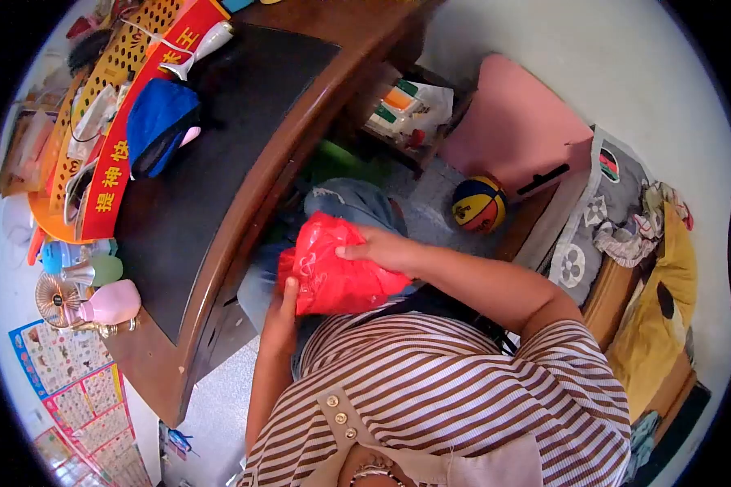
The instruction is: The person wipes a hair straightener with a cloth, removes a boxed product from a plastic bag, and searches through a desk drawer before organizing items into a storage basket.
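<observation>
A crumpled, glossy red plastic bag (333, 272) is held over my lap, in front of my striped shirt. My right hand (378, 248) grips its upper right side, with the thumb lying on top and the other fingers hidden behind it. At the bag's left edge, my left hand (283, 312) closes on it with the thumb up along the side. The fingers of that hand are mostly out of sight beneath the bag. Whether anything is inside the bag I cannot tell.
The dark-topped desk (244, 89) curves along my left, its wooden edge near my left hand. On it are a blue cloth item (161, 118), an orange basket (130, 40) and a small fan (57, 299). A basketball (479, 204) rests on the floor by a pink board (512, 122).
</observation>
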The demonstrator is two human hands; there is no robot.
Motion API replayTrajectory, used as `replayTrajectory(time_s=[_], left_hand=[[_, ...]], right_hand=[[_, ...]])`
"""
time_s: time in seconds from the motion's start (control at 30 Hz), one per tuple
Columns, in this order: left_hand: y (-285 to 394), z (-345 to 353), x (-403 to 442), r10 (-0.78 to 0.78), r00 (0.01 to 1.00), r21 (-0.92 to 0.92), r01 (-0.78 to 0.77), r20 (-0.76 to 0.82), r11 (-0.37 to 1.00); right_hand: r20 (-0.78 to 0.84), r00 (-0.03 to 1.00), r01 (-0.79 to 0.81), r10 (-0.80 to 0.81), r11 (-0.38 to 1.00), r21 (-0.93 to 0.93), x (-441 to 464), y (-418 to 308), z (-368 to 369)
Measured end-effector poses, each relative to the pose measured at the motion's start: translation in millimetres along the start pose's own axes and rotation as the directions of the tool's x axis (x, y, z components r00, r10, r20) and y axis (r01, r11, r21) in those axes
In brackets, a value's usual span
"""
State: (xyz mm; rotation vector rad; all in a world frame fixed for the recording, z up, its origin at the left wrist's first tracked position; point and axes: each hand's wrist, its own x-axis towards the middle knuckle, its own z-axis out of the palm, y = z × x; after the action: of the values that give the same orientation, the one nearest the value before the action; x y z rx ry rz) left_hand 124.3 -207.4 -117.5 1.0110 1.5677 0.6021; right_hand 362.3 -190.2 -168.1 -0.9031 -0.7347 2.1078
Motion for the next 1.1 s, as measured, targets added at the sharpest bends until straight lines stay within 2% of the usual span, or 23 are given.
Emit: replayTrajectory(time_s=[0.03, 0.07, 0.13, 0.17, 0.2, 0.23, 0.27, 0.33, 0.37, 0.43, 0.47, 0.53, 0.57, 0.6, 0.63, 0.67, 0.7, 0.8, 0.87, 0.93, 0.97, 1.07, 1.1], left_hand=[[10, 6, -4, -0.325, 0.895, -0.452, 0.437, 0.307, 0.777], [1, 9, 0, -0.325, 0.896, -0.453, 0.436, 0.304, 0.778], [-21, 18, 13, -0.205, 0.930, -0.477, 0.336, 0.307, 0.812], [-24, 19, 15, -0.204, 0.929, -0.475, 0.336, 0.308, 0.813], [-23, 22, 17, -0.140, 0.955, -0.467, 0.253, 0.263, 0.847], [-21, 24, 17, -0.075, 0.973, -0.454, 0.170, 0.219, 0.875], [-17, 26, 17, -0.074, 0.972, -0.450, 0.170, 0.222, 0.876], [2, 31, 13, 0.005, 0.975, -0.483, 0.105, 0.220, 0.869], [10, 35, 13, 0.006, 0.975, -0.482, 0.104, 0.222, 0.870], [23, 44, 13, 0.108, 0.964, -0.469, 0.019, 0.242, 0.883], [27, 48, 14, 0.107, 0.963, -0.469, 0.022, 0.246, 0.883], [37, 54, 19, 0.132, 0.954, -0.235, -0.068, 0.268, 0.970], [45, 57, 21, 0.131, 0.954, -0.234, -0.067, 0.270, 0.970], [56, 61, 22, 0.183, 0.939, -0.022, -0.185, 0.293, 0.982], [64, 66, 21, 0.227, 0.918, 0.188, -0.298, 0.326, 0.936], [69, 71, 20, 0.454, 0.850, 0.289, -0.520, 0.266, 0.804], [85, 70, 18, 0.454, 0.849, 0.288, -0.521, 0.270, 0.803], [134, 52, 13, 0.765, 0.620, 0.493, -0.728, 0.176, 0.477], [153, 29, 19, 0.870, 0.487, 0.597, -0.721, 0.077, 0.351], [164, 12, 32, 0.911, 0.411, 0.717, -0.639, 0.012, 0.279], [165, 6, 40, 0.927, 0.374, 0.786, -0.573, 0.000, 0.232], [154, -9, 60, 0.914, 0.406, 0.822, -0.517, -0.009, 0.238], [152, -12, 62, 0.870, 0.491, 0.777, -0.529, -0.049, 0.342]], right_hand=[[-0.028, 0.997, -0.065, 0.069, 0.990, 0.126, 2, 2, -3], [-0.025, 0.997, -0.065, 0.069, 0.990, 0.126, 9, 7, -9], [-0.031, 0.998, -0.061, 0.055, 0.971, -0.233, 22, 6, -20], [-0.033, 0.998, -0.059, 0.053, 0.971, -0.232, 22, 0, -20], [-0.190, 0.980, -0.162, 0.053, 0.767, -0.621, 13, -22, -9], [-0.329, 0.944, -0.295, -0.014, 0.412, -0.862, 7, -34, -3], [-0.332, 0.943, -0.296, -0.017, 0.415, -0.861, 8, -27, -11], [-0.129, 0.977, 0.043, -0.169, 0.750, -0.660, 5, -12, -29], [-0.130, 0.977, 0.043, -0.170, 0.750, -0.660, -1, -9, -31], [-0.005, 0.995, 0.096, -0.096, 0.995, 0.033, -25, -20, -20], [-0.010, 0.995, 0.096, -0.096, 0.995, 0.033, -31, -23, -25], [0.124, 0.985, -0.144, 0.119, 0.965, 0.219, -42, -28, -35], [0.123, 0.985, -0.143, 0.118, 0.965, 0.220, -46, -30, -39], [0.067, 0.994, -0.104, 0.091, 0.969, 0.225, -48, -31, -42], [0.011, 0.998, -0.065, 0.064, 0.971, 0.229, -50, -32, -46], [0.010, 0.998, -0.063, 0.063, 0.971, 0.231, -49, -34, -55], [-0.055, 0.998, -0.003, 0.014, 0.981, 0.196, -46, -38, -68], [-0.302, 0.909, 0.287, -0.286, 0.957, -0.043, -29, -60, -111], [-0.415, 0.809, 0.280, -0.416, 0.894, -0.350, -9, -74, -166], [-0.637, 0.625, -0.068, -0.451, 0.782, -0.620, 11, -94, -209], [-0.635, 0.626, -0.066, -0.452, 0.781, -0.621, 21, -104, -225], [-0.668, 0.556, -0.195, -0.495, 0.703, -0.684, 56, -123, -264], [-0.637, 0.559, -0.214, -0.530, 0.650, -0.729, 72, -117, -278]])
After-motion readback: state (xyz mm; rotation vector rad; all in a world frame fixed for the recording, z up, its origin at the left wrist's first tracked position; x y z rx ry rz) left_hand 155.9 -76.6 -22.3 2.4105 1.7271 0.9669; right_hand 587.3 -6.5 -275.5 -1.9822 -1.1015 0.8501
